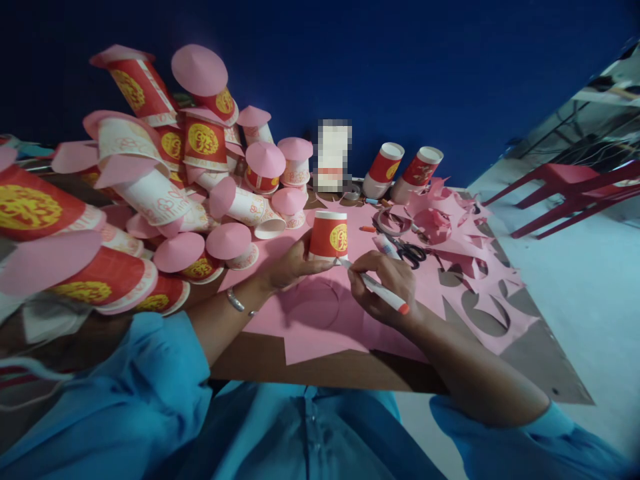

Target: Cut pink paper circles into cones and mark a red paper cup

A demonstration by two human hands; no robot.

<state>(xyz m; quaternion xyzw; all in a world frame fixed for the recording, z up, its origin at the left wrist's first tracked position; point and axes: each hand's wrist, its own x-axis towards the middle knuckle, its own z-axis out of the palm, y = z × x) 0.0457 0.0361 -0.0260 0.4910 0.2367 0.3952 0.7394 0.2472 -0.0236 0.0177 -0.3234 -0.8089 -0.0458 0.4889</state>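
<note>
A red and white paper cup (329, 235) with a yellow emblem stands upside down on a pink paper sheet (320, 327). My left hand (289, 265) grips the cup's side near its base. My right hand (384, 288) holds a white pen with an orange end (381, 291), its tip touching the paper at the cup's rim. A drawn circle outline shows on the pink sheet just below the cup.
A big heap of paper cups capped with pink paper cones (165, 193) fills the table's left. Two plain cups (383, 170) lean at the back. Scissors (410, 252), a tape roll (389, 222) and cut pink scraps (475, 267) lie to the right. Red chairs (565, 193) stand beyond.
</note>
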